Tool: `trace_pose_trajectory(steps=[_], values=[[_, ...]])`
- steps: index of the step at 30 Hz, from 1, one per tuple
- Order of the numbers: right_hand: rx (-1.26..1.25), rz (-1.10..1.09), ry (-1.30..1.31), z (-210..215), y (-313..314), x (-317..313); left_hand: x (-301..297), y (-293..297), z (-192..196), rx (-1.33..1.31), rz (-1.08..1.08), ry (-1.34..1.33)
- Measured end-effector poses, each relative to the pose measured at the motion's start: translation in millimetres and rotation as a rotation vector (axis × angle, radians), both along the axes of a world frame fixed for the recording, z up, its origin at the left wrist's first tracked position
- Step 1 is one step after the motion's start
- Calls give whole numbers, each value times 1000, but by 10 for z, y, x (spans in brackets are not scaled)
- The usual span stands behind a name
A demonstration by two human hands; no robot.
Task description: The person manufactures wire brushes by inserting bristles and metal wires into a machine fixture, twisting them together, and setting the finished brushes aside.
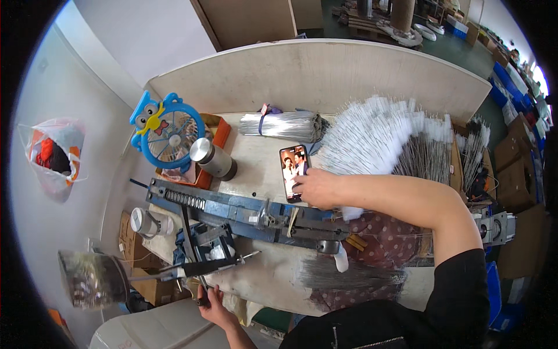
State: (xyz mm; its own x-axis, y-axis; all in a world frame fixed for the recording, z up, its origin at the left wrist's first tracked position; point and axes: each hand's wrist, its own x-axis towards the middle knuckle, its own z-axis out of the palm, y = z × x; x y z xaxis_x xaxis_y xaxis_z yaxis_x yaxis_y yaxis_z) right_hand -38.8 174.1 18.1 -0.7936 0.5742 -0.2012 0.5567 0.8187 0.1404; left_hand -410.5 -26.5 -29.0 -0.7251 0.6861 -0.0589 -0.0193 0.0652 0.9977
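Observation:
My left hand (216,307) is closed round the dark grip of a lever handle (203,296) at the near left, below a black metal frame. My right hand (321,189) reaches across the bench to a smartphone (290,163) lying face up with its screen lit. A digit rests on the screen; the other fingers are at the phone's right edge, partly hidden. Between my hands runs a long blue-grey metal bench fixture (241,212) with a coil spring (185,199) and a rubber band. A white-tipped piece (341,257) sticks out by its right end.
Many white-bristled wire brushes (366,136) are piled at the right. A bundle of metal wires (279,125) lies at the back, loose wires (351,274) in front. A blue cartoon fan (173,139), a steel flask (214,159) and an orange box (221,136) stand left. A low partition (325,72) bounds the bench.

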Motion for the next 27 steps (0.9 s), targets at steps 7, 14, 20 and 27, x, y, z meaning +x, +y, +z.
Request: trace_pose_trajectory(steps=[7, 14, 20, 27], values=[[-99, 56, 66, -110, -42, 70, 212, -63, -27, -107, 22, -328], [-98, 74, 120, -254, -46, 39, 461, 18, -1, -202, -73, -322], [-251, 38, -83, -121, 27, -45, 504, 80, -12, -199, -45, -359], [-140, 55, 182, -253, 1, 30, 575, 51, -21, -202, -102, -409]])
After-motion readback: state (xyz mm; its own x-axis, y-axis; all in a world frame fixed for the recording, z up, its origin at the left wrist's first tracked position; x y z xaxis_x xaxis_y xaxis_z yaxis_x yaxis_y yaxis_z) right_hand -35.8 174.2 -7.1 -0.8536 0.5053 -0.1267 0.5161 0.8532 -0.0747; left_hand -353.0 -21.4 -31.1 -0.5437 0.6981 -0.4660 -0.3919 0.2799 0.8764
